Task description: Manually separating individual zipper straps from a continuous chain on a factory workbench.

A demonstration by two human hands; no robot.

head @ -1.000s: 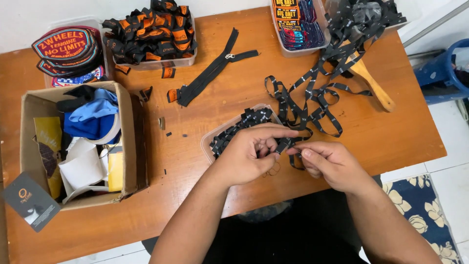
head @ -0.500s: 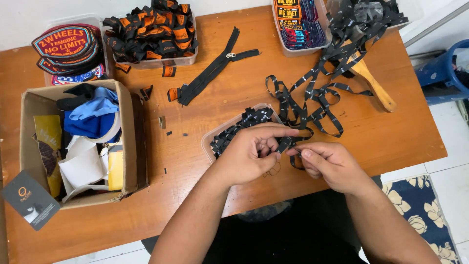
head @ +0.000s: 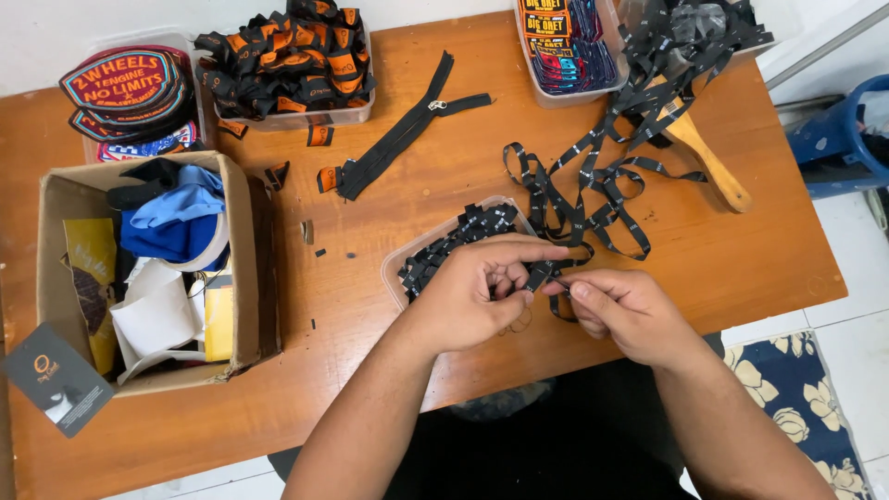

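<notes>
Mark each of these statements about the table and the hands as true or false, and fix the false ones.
1. Both hands pinch the black ribbon over the clear tray. True: the left hand and right hand meet on it.
2. The black zipper lies inside the cardboard box. False: it lies on the bare table, right of the box.
3. A wooden handle sticks out from under the ribbon pile. True.
4. The box is empty. False: it holds blue cloth and paper.
5. The round patches sit at the table's far left. True.
</notes>
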